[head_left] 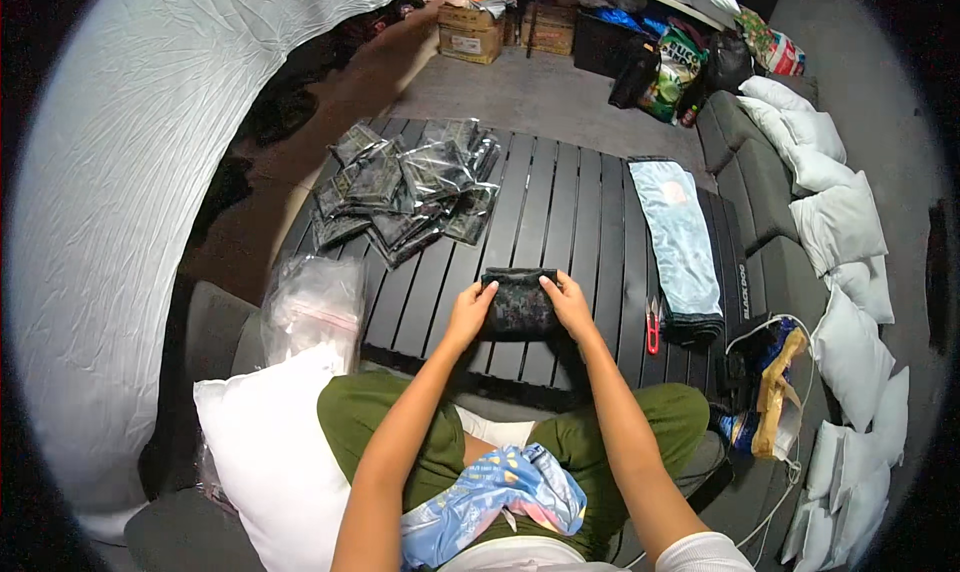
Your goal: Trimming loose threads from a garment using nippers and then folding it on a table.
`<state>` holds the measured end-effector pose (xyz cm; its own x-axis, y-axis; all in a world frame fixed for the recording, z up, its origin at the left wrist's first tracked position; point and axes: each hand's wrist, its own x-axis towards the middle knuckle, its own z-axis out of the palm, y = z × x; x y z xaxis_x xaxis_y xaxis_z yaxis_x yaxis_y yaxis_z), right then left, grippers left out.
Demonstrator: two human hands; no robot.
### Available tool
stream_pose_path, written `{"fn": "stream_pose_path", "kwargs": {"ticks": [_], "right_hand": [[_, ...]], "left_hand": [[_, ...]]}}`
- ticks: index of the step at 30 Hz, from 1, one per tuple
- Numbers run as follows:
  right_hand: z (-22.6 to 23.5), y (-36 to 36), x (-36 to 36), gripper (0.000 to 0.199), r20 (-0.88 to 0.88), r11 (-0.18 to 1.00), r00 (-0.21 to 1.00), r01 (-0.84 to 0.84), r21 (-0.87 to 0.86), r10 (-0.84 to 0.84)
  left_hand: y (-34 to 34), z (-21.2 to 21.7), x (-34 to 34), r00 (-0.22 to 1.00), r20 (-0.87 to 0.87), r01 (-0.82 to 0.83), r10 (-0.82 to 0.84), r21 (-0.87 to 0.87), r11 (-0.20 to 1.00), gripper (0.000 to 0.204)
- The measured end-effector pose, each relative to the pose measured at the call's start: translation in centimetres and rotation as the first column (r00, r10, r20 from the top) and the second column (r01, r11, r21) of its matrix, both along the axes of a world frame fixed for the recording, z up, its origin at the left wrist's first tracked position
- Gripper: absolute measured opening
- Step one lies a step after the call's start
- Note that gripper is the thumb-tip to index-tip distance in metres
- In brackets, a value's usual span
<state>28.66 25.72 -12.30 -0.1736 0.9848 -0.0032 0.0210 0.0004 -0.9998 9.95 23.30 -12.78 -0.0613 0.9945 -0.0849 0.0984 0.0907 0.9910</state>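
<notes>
A dark folded cloth (520, 307) with a faint mottled pattern is held over the near edge of the black slatted table (560, 212). My left hand (468, 314) grips its left side, thumb on top. At its right side my right hand (570, 307) does the same. Further off to the left lies a heap of clear-bagged dark folded cloths (400, 187). On the right, a light blue folded cloth (675, 232) rests on top of dark ones. Red-handled thread snips (653, 330) lie beside that stack.
Clear plastic bags (315, 307) sit left of the table, above a white pillow (275, 462). A blue patterned cloth (500, 502) lies across my lap. Several white pillows (850, 352) line the grey sofa (755, 187). A white cord (800, 412) runs at the right.
</notes>
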Motion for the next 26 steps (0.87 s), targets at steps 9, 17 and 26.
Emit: {"fn": "stream_pose_path", "kwargs": {"ticks": [9, 17, 26], "right_hand": [[-2.2, 1.2, -1.3, 0.033, 0.438, 0.891, 0.784, 0.443, 0.099, -0.439], [-1.5, 1.5, -1.3, 0.029, 0.454, 0.861, 0.741, 0.49, 0.139, -0.495], [0.3, 0.2, -1.3, 0.024, 0.544, 0.743, 0.615, 0.106, 0.661, -0.572]], "left_hand": [[3.1, -1.2, 1.6, 0.86, -0.482, -0.224, 0.166, -0.064, 0.973, 0.043], [4.2, -1.2, 1.5, 0.867, -0.447, -0.223, 0.22, 0.048, 0.974, 0.043], [2.9, -0.2, 0.9, 0.71, -0.527, -0.049, 0.467, 0.625, 0.779, 0.029]]}}
